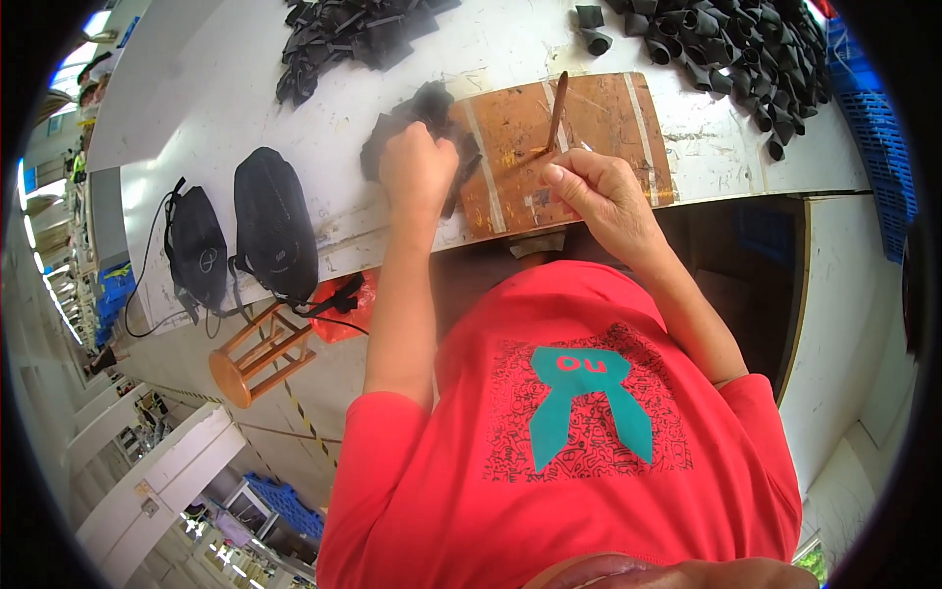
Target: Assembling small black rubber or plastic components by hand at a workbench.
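My left hand [420, 169] is closed, its knuckles up, over a small heap of flat black pieces [432, 106] at the left edge of a brown board [510, 113]. Its fingertips are curled down among the pieces and hidden, so which one they pinch does not show. Between the thumb and fingers of my right hand [603, 196] is the lower end of a thin dark-brown stick [559, 108]. The stick rises nearly upright above the board, and its lower tip is hard to make out.
A pile of flat black pieces [353, 34] lies at the far left, and rolled black tubes [736, 49] are heaped far right. Two black bags [275, 216] with cords lie left. A blue crate [878, 137] stands right; a wooden stool [257, 353] is below the table's left edge.
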### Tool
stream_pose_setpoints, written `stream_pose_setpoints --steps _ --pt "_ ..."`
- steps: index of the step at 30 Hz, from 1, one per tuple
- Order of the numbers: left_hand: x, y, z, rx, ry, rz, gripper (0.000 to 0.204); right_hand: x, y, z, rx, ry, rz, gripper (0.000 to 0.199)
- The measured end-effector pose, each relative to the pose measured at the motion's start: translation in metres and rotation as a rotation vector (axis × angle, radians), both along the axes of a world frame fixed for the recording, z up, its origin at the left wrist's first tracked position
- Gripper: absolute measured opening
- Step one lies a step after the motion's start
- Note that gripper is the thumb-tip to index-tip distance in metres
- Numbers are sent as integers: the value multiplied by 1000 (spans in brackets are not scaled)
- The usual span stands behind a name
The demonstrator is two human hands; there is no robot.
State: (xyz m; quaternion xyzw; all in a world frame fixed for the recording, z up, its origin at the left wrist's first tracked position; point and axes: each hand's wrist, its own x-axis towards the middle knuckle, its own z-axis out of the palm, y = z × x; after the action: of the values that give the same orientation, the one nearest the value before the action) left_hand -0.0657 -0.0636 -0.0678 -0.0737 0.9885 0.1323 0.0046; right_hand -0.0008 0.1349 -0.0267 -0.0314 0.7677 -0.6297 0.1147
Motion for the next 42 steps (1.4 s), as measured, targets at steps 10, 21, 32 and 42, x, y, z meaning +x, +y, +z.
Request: stream_pose_setpoints --steps 10,21,32,42 --pt "19 -15 21 1002 100 272 14 3 -9 9 34 52 -37 19" --pt "74 64 80 1292 231 -10 2 0 -19 36 119 536 -219 7" --pt "65 58 78 2084 -142 122 19 -5 -11 20 417 821 -280 8" --pt "64 74 72 1329 370 7 16 -8 -4 37 -948 -473 -26 18"
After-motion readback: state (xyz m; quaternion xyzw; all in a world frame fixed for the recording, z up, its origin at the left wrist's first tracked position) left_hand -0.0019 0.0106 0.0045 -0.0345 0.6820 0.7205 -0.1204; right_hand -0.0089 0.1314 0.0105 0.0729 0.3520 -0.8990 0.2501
